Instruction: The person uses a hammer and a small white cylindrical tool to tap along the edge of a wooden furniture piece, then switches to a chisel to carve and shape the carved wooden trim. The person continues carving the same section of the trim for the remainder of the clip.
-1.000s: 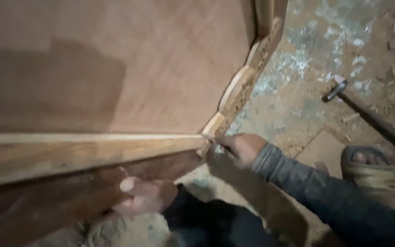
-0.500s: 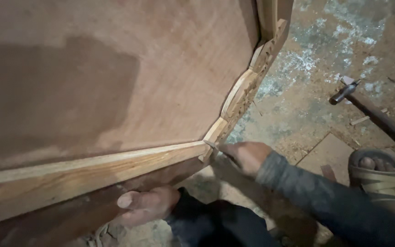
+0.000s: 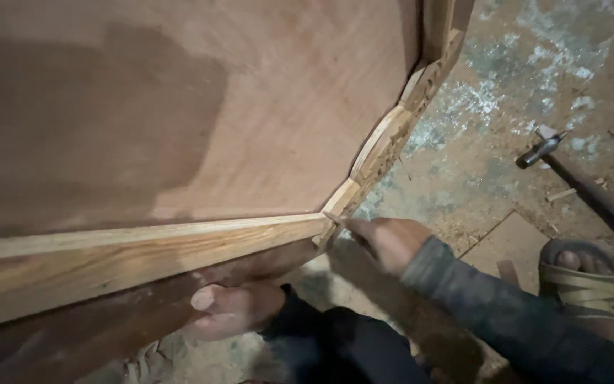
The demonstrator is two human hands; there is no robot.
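A large brown plywood panel [image 3: 179, 107] fills the upper left of the head view, edged with a pale wood trim strip [image 3: 143, 252] and short angled trim pieces [image 3: 381, 146] along its cut corner. My left hand [image 3: 232, 309] grips the panel's lower edge from underneath, thumb up against the dark underside. My right hand [image 3: 389, 242] pinches a small thin object, perhaps a nail, with its tip at the corner joint [image 3: 332, 220] where the trim strip meets the angled pieces.
A hammer [image 3: 584, 188] lies on the dusty concrete floor at the right. A sandalled foot [image 3: 584, 274] rests at the lower right beside a flat board scrap [image 3: 509, 245]. Wood chips are scattered over the floor.
The view has shifted, so the panel's corner and my right hand sit lower in the picture. My right hand stays at the corner joint; my left hand keeps its grip.
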